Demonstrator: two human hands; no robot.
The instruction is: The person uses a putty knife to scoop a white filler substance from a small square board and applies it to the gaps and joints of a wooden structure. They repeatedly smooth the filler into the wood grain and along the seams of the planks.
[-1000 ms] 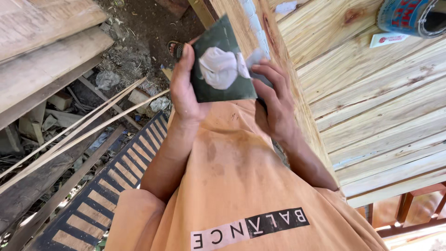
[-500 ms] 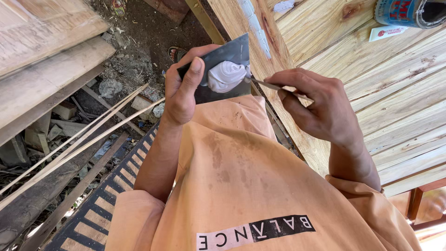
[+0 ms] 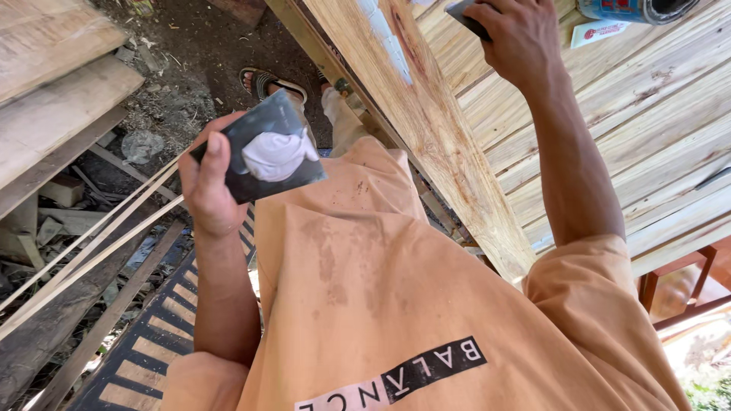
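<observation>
Putty board point(image 3: 263, 156) in left hand point(image 3: 205, 186) | scraper point(image 3: 468, 17) in right hand point(image 3: 521, 38)

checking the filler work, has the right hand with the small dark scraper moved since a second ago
Yes. The right hand with the small dark scraper went from the dark filler board up along the upright wooden plank.

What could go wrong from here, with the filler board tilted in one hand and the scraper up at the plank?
1. The left hand holds the dark board at a tilt; the white putty lump could slide off onto the orange shirt.
2. The right hand reaches far up with the scraper along the plank, beside a white smear, while the person looks elsewhere; filler could spread unevenly.
</observation>
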